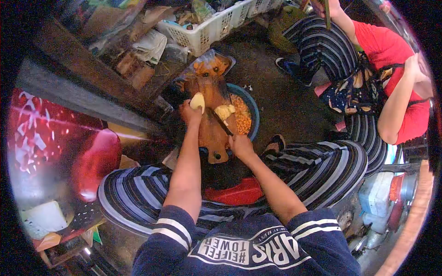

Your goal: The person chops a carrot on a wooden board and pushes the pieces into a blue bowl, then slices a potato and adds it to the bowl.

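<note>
My left hand [190, 115] is closed around a peeled potato piece [197, 101], pale yellow with a flat cut face, above the left edge of a wooden cutting board [209, 131]. My right hand [241, 146] grips the handle of a knife [221, 122]. Its dark blade slants up and left across the board. Just beyond the blade, pale yellow cut pieces [225, 112] lie heaped at the board's right side. Under the board stands a blue basin [255, 115] holding many small orange cubes [242, 114]. The board's handle end with its hole points toward me.
A metal tray [231, 63] with plastic and orange pieces lies past the board. Behind it stands a white plastic crate [202, 37] of goods. At right sits a person in red [403, 78], holding something long and thin. A wooden beam [92, 76] runs along the left.
</note>
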A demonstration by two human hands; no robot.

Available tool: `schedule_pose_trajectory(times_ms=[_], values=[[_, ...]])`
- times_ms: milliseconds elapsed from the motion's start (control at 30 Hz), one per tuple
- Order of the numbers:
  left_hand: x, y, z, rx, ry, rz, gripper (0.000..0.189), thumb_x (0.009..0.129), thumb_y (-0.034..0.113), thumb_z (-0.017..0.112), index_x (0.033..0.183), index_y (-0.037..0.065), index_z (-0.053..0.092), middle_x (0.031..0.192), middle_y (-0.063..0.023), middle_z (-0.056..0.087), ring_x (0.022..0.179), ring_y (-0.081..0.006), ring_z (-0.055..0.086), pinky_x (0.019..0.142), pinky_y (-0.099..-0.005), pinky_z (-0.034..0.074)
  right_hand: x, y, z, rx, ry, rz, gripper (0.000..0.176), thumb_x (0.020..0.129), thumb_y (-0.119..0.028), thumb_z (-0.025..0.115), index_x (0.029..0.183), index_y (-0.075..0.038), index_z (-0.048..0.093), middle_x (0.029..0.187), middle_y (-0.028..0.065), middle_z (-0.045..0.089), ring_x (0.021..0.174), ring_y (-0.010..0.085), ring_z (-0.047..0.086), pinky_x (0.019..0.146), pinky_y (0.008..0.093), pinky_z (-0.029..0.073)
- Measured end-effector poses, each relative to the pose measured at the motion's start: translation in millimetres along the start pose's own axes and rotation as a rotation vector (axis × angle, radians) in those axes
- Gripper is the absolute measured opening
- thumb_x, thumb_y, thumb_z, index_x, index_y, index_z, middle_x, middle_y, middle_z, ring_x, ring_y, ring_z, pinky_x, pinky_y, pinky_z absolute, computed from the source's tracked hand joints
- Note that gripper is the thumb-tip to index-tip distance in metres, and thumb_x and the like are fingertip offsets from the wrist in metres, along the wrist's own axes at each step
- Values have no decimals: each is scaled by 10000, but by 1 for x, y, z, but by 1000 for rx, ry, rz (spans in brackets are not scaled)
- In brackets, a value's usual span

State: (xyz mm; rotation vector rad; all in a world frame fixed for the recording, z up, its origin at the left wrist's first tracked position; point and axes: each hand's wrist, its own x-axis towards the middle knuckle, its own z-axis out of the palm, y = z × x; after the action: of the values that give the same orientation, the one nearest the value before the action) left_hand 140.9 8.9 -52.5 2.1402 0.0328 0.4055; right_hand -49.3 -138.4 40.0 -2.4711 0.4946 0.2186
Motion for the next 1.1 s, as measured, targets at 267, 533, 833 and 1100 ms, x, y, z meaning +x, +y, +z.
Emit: schedule_pose_trajectory(times_ms=[267, 533, 833, 1100], values=[[-5, 48, -15, -120, -204, -180, 490, 582, 25, 659, 962, 50, 351, 856, -150, 497, 823, -322, 528, 746, -396, 422, 4, -4, -25, 62, 62, 116, 354, 828, -295, 482, 747, 27, 606, 753, 252, 584, 725, 398, 577, 650, 453, 469], [-41, 62, -23, -117, -235, -267, 448, 613, 23, 649, 937, 54, 341, 875, -147, 499, 820, -297, 541, 747, -377, 422, 10, 11, -4, 17, 118, 51, 360, 835, -283, 478, 722, 43, 584, 673, 254, 569, 675, 410, 571, 628, 466, 457], [-55, 82, -39, 198, -529, -151, 777, 552, 165, 759, 1188, 65, 324, 1197, -206, 389, 1097, -350, 411, 889, -385, 372, 17, 27, -31, -7, 200, 44, 372, 838, -280, 466, 715, 53, 578, 704, 261, 576, 698, 394, 586, 634, 457, 470], [-43, 85, -48, 369, -769, 345, 982, 470, 156, 790, 1291, 112, 252, 1306, -159, 274, 1199, -378, 275, 984, -397, 294, 23, 89, -63, 774, -341, 518, 310, 826, -276, 521, 605, -66, 463, 491, 9, 424, 386, 132, 366, 350, 277, 307]])
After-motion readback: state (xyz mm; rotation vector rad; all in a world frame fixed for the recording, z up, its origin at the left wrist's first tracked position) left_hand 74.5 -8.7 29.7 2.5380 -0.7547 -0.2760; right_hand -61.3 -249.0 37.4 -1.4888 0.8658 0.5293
